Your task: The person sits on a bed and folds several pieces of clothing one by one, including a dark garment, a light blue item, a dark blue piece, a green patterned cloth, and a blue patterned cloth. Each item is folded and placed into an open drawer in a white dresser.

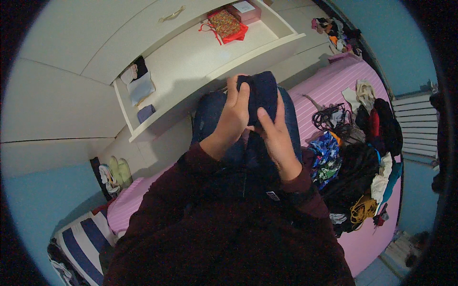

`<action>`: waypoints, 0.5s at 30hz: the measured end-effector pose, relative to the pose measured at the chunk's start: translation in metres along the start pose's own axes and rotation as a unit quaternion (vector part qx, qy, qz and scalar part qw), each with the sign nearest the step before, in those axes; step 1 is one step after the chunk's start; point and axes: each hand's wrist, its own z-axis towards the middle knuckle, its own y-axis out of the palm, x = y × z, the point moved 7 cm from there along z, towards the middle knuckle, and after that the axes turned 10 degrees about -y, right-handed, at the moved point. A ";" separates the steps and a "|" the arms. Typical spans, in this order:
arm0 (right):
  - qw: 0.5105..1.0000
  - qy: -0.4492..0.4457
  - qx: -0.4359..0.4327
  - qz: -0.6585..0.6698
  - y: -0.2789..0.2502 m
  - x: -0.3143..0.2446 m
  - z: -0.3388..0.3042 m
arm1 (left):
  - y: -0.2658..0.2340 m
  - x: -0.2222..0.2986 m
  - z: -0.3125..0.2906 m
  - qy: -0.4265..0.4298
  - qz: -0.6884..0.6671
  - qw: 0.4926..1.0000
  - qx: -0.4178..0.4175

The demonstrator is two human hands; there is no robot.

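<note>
A folded dark navy cloth is held between my two hands above my lap; its exact kind I cannot make out. My left hand grips its left side, thumb on top. On the lower right side, my right hand holds it with the thumb on top and fingers along the edge. Just beyond the cloth is an open white drawer. In its left end lie folded pieces, among them a light grey one and a small blue-grey one.
A red drawstring pouch and a pink box sit at the drawer's far right. To my right, a heap of mixed clothes covers part of the pink striped bed. A striped pillow is at lower left; green slippers stand on the floor.
</note>
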 end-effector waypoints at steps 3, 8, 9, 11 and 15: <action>0.967 -0.125 -0.002 -0.221 0.001 -0.010 0.002 | 0.002 0.004 -0.002 0.001 0.012 1.000 0.001; 0.924 -0.188 -0.021 -0.333 0.015 -0.014 -0.001 | -0.010 0.001 -0.007 -0.075 0.021 0.997 -0.001; 0.928 -0.184 -0.042 -0.320 0.021 -0.013 -0.001 | -0.018 0.004 -0.008 -0.072 0.020 0.997 0.015; 0.935 -0.187 -0.082 -0.289 0.036 -0.012 -0.002 | -0.034 0.012 -0.008 -0.042 -0.002 0.998 0.045; 0.974 -0.090 -0.135 -0.157 0.060 0.004 0.001 | -0.062 0.009 -0.013 -0.085 -0.109 0.989 0.041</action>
